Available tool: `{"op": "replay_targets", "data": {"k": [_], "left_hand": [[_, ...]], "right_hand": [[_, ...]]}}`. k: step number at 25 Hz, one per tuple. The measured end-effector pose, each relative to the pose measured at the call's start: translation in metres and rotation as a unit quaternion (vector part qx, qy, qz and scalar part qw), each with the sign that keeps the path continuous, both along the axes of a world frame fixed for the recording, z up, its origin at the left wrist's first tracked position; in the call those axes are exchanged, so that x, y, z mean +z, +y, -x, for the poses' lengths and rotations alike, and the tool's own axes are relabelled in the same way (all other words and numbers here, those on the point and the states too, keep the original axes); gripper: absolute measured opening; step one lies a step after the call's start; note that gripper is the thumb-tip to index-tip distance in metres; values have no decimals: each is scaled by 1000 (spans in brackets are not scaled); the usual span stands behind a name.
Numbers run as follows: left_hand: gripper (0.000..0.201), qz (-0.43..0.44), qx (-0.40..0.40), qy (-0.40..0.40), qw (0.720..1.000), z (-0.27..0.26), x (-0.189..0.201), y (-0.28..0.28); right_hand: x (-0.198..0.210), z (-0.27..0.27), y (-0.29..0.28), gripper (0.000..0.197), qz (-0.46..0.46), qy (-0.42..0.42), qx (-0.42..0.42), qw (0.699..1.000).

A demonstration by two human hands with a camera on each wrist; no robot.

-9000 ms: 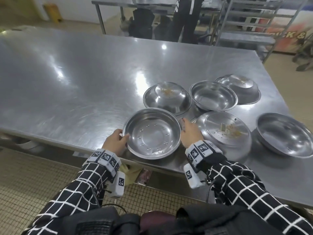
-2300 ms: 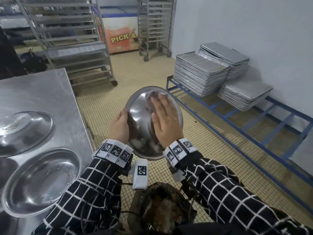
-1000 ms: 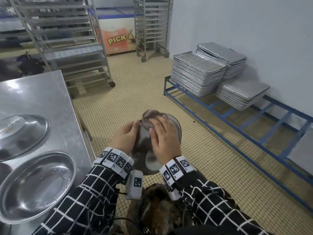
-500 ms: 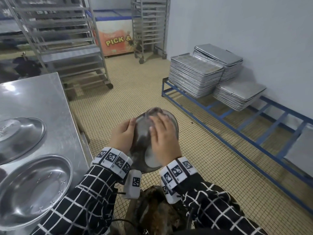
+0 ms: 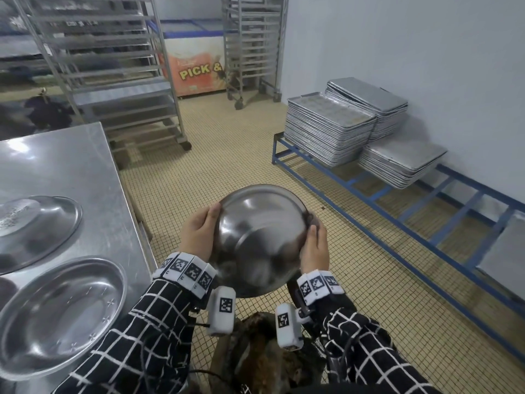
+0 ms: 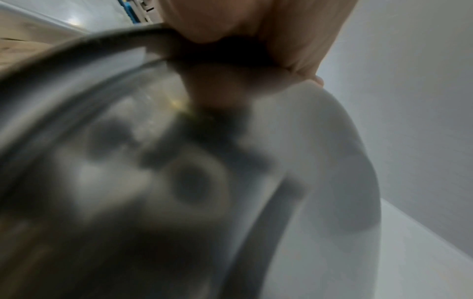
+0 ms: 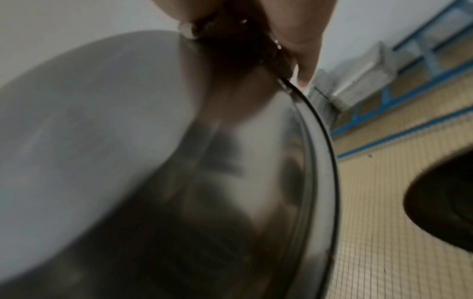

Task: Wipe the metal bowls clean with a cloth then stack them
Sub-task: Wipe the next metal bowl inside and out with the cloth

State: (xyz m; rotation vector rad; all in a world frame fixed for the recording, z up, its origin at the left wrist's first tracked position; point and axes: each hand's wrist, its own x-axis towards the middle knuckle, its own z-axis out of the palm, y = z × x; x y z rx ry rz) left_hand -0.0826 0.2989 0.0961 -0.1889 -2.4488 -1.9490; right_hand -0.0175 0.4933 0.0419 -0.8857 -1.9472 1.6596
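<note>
Both hands [image 5: 199, 234] grip shiny, seemingly clean upturned bowl [image 5: 258, 240]; right pinches cloth [image 5: 312, 220].

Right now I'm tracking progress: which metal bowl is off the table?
The bowl gripped between both hands over the floor; the other two rest on the table.

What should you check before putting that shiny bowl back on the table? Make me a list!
1. Left hand grips the held bowl by its rim: ok.
2. Right hand grips the opposite rim, pinching the dark cloth against it: ok.
3. Outside of the bowl looks shiny, no crumbs showing: ok.
4. Inside of the bowl is clean: cannot tell, it faces away.
5. Bare spot on the table to land it: ok.
6. Upright bowl on the table ready for stacking: cannot tell, cleanliness unclear.
</note>
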Motion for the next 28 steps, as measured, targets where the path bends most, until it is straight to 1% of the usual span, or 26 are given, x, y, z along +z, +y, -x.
{"op": "replay_targets", "data": {"k": [1, 3, 5, 6, 7, 9, 10, 11, 12, 13, 14, 15, 17, 18, 19, 20, 22, 23, 24, 25, 26, 28], "left_hand": [[34, -6, 7, -6, 1000, -1, -4, -2], [28, 16, 14, 1, 1000, -4, -12, -7], [17, 81, -11, 17, 997, -5, -19, -10], [9, 92, -36, 14, 995, -5, -21, -11], [9, 88, -68, 4, 994, -5, -22, -13], [36, 73, -132, -13, 988, -4, -22, -11], [41, 89, -158, -18, 983, -5, -21, -8], [38, 113, -178, -14, 977, -7, -20, -3], [30, 146, -182, -5, 972, -10, -18, 2], [22, 176, -170, 8, 970, -13, -17, 7], [22, 190, -149, 19, 970, -14, -16, 10], [27, 186, -128, 21, 974, -14, -17, 12], [32, 167, -103, 9, 980, -13, -19, 13], [34, 173, -94, 4, 980, -12, -20, 13], [35, 183, -86, 1, 979, -12, -22, 13], [35, 187, -79, -2, 979, -12, -22, 14], [33, 166, -62, -2, 984, -12, -19, 19], [31, 147, -55, -5, 988, -12, -16, 20], [31, 135, -52, -10, 989, -13, -14, 20], [32, 133, -52, -11, 990, -13, -13, 20], [33, 140, -52, -12, 989, -13, -12, 19], [35, 142, -39, -16, 989, -13, -12, 15]], "right_hand": [[0, -3, 5, 33, 21, -10, 12, 1000], [5, -5, 16, 28, 8, -25, 34, 999], [11, -5, 27, 29, -46, -14, 50, 998], [13, -4, 32, 28, -85, -7, 63, 994], [16, -2, 36, 26, -132, -5, 85, 988], [27, 3, 38, 22, -237, -30, 154, 959], [32, 6, 37, 20, -287, -40, 193, 937], [36, 8, 33, 20, -331, -40, 226, 915], [38, 9, 29, 19, -363, -31, 253, 896], [40, 8, 24, 18, -380, -16, 269, 885], [41, 7, 18, 16, -385, 1, 275, 881], [42, 6, 13, 16, -383, 17, 270, 883], [45, 6, 1, 22, -360, 49, 234, 902], [46, 5, -7, 27, -340, 62, 217, 913], [45, 4, -17, 30, -338, 68, 206, 916], [41, 1, -28, 30, -373, 67, 194, 905], [29, -7, -50, 29, -483, 58, 187, 853], [22, -11, -56, 34, -517, 56, 197, 831], [15, -14, -56, 40, -532, 48, 204, 821], [9, -15, -52, 45, -526, 38, 196, 827], [6, -14, -44, 48, -489, 24, 177, 854], [-2, -11, -22, 46, -340, -30, 122, 932]]}}
